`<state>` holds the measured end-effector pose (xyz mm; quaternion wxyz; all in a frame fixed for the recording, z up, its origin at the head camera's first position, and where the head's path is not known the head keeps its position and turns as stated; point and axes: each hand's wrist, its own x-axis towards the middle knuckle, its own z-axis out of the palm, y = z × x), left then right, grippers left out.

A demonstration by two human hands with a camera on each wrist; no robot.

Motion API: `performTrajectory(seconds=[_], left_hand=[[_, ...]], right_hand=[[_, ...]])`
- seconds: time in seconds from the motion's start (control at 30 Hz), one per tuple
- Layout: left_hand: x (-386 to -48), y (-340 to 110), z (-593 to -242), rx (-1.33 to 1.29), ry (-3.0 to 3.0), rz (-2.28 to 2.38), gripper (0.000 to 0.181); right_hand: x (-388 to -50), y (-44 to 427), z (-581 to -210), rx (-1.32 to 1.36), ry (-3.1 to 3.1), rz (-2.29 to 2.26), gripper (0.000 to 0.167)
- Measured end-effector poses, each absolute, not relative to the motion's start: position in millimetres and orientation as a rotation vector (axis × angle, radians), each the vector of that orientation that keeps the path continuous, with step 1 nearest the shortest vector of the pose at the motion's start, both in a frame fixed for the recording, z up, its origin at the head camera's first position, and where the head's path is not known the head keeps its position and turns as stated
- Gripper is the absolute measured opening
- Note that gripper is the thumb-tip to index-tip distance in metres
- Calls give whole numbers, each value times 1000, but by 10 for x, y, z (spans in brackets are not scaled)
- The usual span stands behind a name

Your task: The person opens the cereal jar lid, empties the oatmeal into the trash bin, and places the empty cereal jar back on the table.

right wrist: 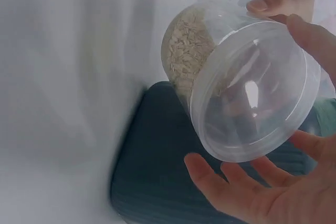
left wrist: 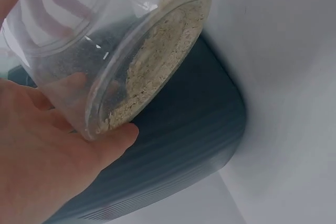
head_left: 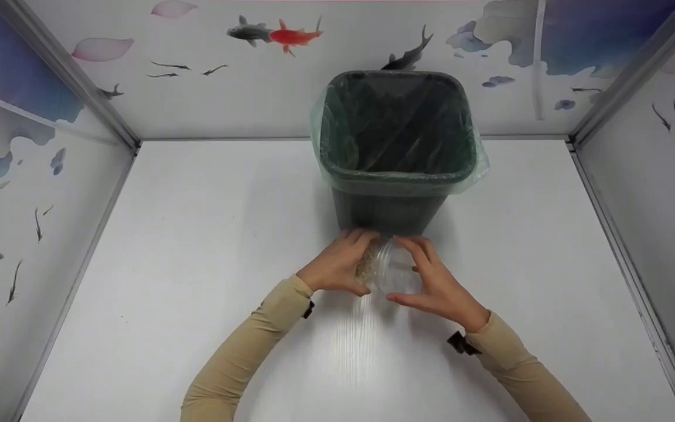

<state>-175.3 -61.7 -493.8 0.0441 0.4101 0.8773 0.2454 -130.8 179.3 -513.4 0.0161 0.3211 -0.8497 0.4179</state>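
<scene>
A clear plastic jar point(head_left: 382, 265) is held tilted on its side, off the table, just in front of the dark bin. Pale dry flakes point(right wrist: 186, 51), resembling oats, have gathered at its base end. A translucent round lid point(right wrist: 247, 135) covers the other end. My left hand point(head_left: 337, 264) grips the jar near its base, with the thumb and fingers on opposite sides. Around the lid curve the thumb and fingers of my right hand point(head_left: 440, 287). In the left wrist view, the left thumb lies along the base rim and the flakes point(left wrist: 165, 51) show through the plastic.
Behind the hands stands a dark bin point(head_left: 381, 214) with a thin green liner point(head_left: 478, 170) folded over its rim. White panels with painted fish enclose the white table point(head_left: 208, 246) at the back and both sides.
</scene>
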Motion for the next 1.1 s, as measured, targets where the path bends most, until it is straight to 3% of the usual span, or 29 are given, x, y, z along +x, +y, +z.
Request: performTrajectory(seconds=[0.43, 1.1], left_hand=[[-1729, -615, -5006, 1226, 2618, 764, 101], [-1775, -643, -5074, 1341, 2585, 699, 109]], right_hand=[[-1331, 1803, -5046, 1078, -2647, 1299, 94], [-1360, 1747, -5105, 1333, -2479, 759, 103]])
